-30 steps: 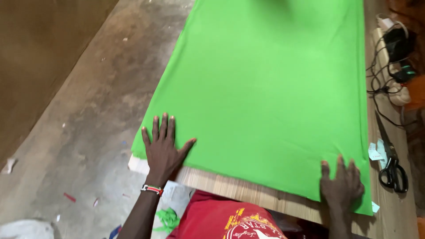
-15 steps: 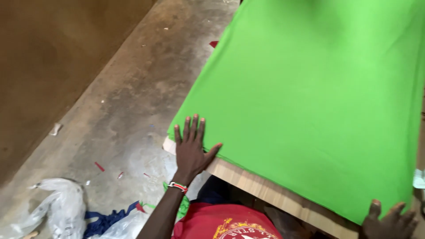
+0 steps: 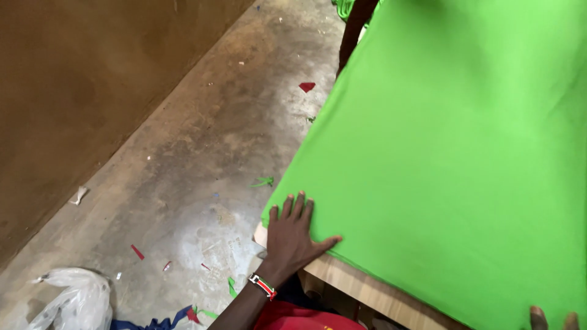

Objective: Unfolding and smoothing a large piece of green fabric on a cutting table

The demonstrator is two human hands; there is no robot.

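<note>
A large sheet of bright green fabric (image 3: 452,159) lies spread flat over a wooden table (image 3: 367,293). My left hand (image 3: 293,235) rests palm down on the fabric's near left corner, fingers spread; a striped band circles the wrist. Only the fingertips of my right hand (image 3: 550,318) show at the bottom right edge, touching the fabric's near edge.
A grey concrete floor (image 3: 202,165) with small red and green fabric scraps lies left of the table. A brown wall (image 3: 73,91) runs along the far left. A white plastic bag (image 3: 73,302) lies at the bottom left. A dark table leg (image 3: 354,30) stands at the top.
The view has swung left, so the table's right side with scissors and cables has left the frame. Both hands stay on the fabric's near edge; the right one is nearly out of view.
</note>
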